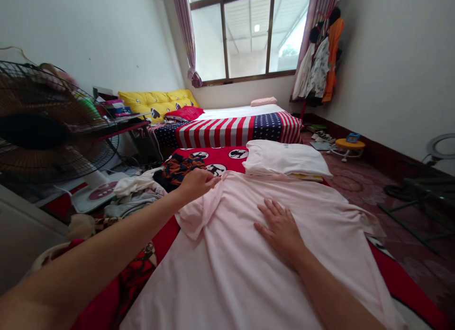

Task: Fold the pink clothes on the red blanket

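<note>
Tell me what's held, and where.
The left hand pinches the pink shirt by its far edge, toward the left; the right hand lies flat on it.

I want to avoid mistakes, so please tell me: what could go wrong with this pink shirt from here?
The left hand seems to pinch the pink shirt near its sleeve, so pulling might crease it around the flat right hand. The white garment lies close beyond; a wide sweep could disturb it.
</note>
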Motion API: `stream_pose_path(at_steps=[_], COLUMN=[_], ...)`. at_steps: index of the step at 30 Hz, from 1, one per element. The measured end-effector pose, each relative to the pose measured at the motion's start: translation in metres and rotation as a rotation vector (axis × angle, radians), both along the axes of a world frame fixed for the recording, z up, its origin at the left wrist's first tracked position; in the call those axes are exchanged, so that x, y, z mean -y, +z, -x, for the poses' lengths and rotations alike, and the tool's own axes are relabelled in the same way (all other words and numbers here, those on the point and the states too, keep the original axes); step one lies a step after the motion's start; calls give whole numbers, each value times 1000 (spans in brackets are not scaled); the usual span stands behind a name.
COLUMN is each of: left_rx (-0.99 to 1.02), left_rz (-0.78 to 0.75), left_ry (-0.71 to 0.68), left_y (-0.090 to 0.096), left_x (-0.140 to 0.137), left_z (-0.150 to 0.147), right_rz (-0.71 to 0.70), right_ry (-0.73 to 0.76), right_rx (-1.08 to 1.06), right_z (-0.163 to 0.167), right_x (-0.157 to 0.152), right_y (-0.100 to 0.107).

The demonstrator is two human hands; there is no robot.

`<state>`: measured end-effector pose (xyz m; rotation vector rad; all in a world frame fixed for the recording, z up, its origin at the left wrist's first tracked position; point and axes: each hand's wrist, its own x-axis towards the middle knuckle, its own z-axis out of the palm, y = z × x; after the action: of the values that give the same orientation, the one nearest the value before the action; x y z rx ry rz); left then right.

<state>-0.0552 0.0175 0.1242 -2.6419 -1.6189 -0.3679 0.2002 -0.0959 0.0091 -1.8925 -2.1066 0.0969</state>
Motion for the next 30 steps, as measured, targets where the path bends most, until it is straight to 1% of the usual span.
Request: stream_pose_path(at_steps=[2,4,7,10,12,13,15,17,19,21,22,24,25,27,28,30], left_rx=[-126,-276,-409,-433,-374,-320,-186,-51,20,-7,-61,-223,-314,-455,-487,-474], left_rz=[127,229,287,303,308,323,395,538,681,775,794,759,705,520,413,248], left_ry=[-33,-21,83,222,262,257,198,135,109,113,118,123,134,164,177,171], left_y=[3,-1,-18,-37,-46,-49,-50,-45,-38,-30,-26,-20,-17,-15,-15,-20], left_x=[34,65,101,123,128,128,125,120,116,115,116,120,121,122,121,116], left_z=[19,38,60,70,74,77,87,102,119,128,129,120,112,92,83,67], right_rz=[-7,-13,-25,-40,-47,-48,-47,-48,-54,-62,-64,-61,-57,-51,-49,-47], right_ry=[4,2,-1,6,10,10,10,11,13,13,13,13,13,15,15,15], right_rx=[8,15,29,41,46,49,51,52,52,50,50,47,45,41,39,34], right_z=[0,0,0,0,0,-1,-1,-1,-2,-2,-1,-1,-1,-1,-1,-2], right_x=[-1,-1,-2,-2,-2,-2,-2,-2,-2,-2,-2,-2,-2,-1,-1,-1], right_y=[-1,-2,-3,-4,-4,-4,-5,-6,-7,-7,-7,-6,-5,-5,-5,-5])
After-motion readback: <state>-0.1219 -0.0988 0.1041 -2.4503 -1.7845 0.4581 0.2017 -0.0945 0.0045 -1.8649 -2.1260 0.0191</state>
